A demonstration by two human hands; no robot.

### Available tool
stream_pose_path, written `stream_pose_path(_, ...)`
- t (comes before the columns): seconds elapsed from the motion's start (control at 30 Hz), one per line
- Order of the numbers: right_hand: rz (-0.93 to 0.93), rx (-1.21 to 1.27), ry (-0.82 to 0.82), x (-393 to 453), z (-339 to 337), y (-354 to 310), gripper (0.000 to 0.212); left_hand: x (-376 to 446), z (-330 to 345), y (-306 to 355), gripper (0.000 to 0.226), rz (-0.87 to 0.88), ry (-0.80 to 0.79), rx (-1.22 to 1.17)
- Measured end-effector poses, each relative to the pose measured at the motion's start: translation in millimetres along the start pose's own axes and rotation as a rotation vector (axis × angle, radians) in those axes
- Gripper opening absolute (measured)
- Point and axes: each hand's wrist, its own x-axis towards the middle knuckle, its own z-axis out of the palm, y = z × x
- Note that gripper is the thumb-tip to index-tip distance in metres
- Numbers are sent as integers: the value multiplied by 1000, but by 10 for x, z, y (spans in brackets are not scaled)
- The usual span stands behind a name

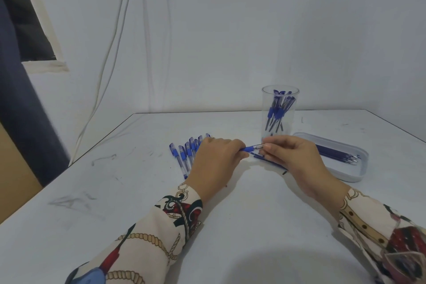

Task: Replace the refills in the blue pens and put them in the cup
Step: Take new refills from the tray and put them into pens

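I saw the white counter (230, 226) carrying a shallow tray (345, 174) of refills (334, 153), a clear cup (280, 110) of blue pens, and a row of pens (184, 154) at left; my left hand (214, 159) gripped the pen (250, 148) barrel; the right hand (292, 157) fingers pinched its tip, just before the cup.

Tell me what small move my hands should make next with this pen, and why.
Probably twist the tip off with your right hand while the left hand grips the pen. Your fingers already pinch its tip, and spare refills lie ready in the tray beside the cup.
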Motion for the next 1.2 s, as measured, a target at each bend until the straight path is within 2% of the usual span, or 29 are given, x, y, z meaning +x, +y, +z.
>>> stream_pose_path(0.07, -38, -31, 57, 29, -29, -51, 12, 2, -9, -31, 33, -23, 39, 4)
stream_pose_path(0.17, -253, -213, 222, 140, -188, -305, 13, 120, -30, -93, 61, -214, -5, -48)
stream_pose_path(0.27, -474, -260, 382, 275, -381, -689, 14, 348, 23, -103, 66, -365, -68, -142)
stream_pose_path(0.4, -627, -413, 507, 480, -510, -1040, 16, 727, 245, 6, 77, -467, -194, -449)
stream_pose_path(0.53, -643, -621, 461, 678, -460, -1153, 19, 1016, 436, 130, 93, -587, -292, -746)
stream_pose_path(0.67, -606, -681, 369, 889, -362, -1089, 17, 1110, 571, 181, 91, -634, -293, -876)
stream_pose_path(0.9, -490, -940, 181, 1117, -217, -912, 5, 1117, 655, 177, 79, -614, -237, -909)
stream_pose_path(0.97, -476, -1039, 151, 1131, -191, -853, 15, 1114, 661, 176, 79, -608, -232, -910)
stream_pose_path(1.07, -485, -1195, 192, 1114, -167, -790, 35, 1120, 675, 163, 80, -605, -237, -900)
stream_pose_path(1.2, -547, -1194, 190, 1034, -139, -763, 38, 1101, 601, 77, 83, -568, -280, -844)
